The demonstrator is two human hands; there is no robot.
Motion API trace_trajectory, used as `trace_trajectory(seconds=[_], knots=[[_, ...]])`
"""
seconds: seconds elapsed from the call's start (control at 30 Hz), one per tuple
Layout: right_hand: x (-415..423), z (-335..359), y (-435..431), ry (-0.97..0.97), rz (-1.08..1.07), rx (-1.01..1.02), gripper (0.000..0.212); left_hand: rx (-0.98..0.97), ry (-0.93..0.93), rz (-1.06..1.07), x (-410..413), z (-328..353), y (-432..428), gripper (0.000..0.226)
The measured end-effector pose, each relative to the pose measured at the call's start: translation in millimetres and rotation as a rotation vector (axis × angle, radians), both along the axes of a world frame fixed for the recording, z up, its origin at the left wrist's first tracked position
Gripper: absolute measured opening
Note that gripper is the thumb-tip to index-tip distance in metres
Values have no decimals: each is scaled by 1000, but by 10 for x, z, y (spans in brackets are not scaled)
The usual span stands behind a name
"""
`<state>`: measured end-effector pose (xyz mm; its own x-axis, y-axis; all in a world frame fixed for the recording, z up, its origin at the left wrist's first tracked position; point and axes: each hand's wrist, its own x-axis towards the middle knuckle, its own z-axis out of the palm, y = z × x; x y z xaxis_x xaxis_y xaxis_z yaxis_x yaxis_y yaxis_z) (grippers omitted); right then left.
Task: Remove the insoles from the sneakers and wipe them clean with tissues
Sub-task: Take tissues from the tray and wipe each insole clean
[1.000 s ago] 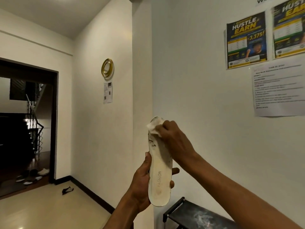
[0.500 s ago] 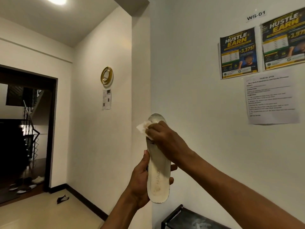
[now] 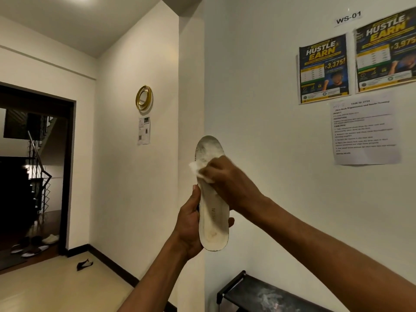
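A pale, soiled insole [image 3: 213,224] stands upright in front of me, toe end up, against the white wall. My left hand [image 3: 190,224] grips its lower half from the left side, thumb along the edge and fingertips showing at the right. My right hand [image 3: 227,180] holds a crumpled white tissue [image 3: 198,170] and presses it against the insole's upper part, just below the grey, dirty toe area. No sneakers appear in the head view.
A dark shoe rack [image 3: 258,293] stands low against the wall on the right. Posters and a task sheet [image 3: 364,129] hang above it. A dark doorway [image 3: 33,172] with stairs opens at left; slippers [image 3: 36,244] and a dark scrap [image 3: 84,264] lie on the floor.
My right hand with the tissue has slid down the insole from the toe tip, uncovering the dirty toe area. The camera has tilted upward slightly.
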<state>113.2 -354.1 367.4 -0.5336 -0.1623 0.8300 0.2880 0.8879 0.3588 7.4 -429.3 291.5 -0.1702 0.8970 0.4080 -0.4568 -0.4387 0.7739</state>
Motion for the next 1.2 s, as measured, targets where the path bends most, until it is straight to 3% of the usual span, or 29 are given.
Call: trace_trajectory(seconds=[0.07, 0.17, 0.3, 0.43, 0.53, 0.57, 0.67, 0.8, 0.93, 1.03, 1.13, 1.2], knots=[[24, -9, 14, -34, 32, 21, 34, 13, -10, 0, 0, 15, 5, 58], [93, 112, 86, 159, 35, -110, 27, 14, 29, -1, 24, 48, 18, 61], [52, 73, -5, -34, 30, 17, 33, 26, 1, -1, 26, 119, 22, 56], [85, 245, 88, 193, 41, -152, 23, 28, 50, 0, 45, 150, 44, 61], [14, 214, 4, 4, 49, -40, 25, 39, 27, -9, 53, 175, 33, 57], [7, 219, 7, -7, 61, -27, 25, 42, 39, -3, 51, 180, 25, 57], [60, 374, 84, 203, 56, -104, 20, 26, 92, 8, 73, 179, 35, 62], [21, 463, 39, 50, 6, 74, 22, 15, 131, 25, 115, 197, 45, 63], [56, 635, 134, 270, -10, -59, 21, 14, 192, 35, 173, 200, 69, 63], [53, 586, 78, 102, -46, 66, 19, 22, 173, 36, 201, 214, 81, 64], [118, 675, 216, 312, -30, -79, 13, 28, 173, 46, 177, 236, 98, 64], [145, 668, 247, 297, -31, -101, 13, 33, 163, 44, 172, 243, 112, 63]])
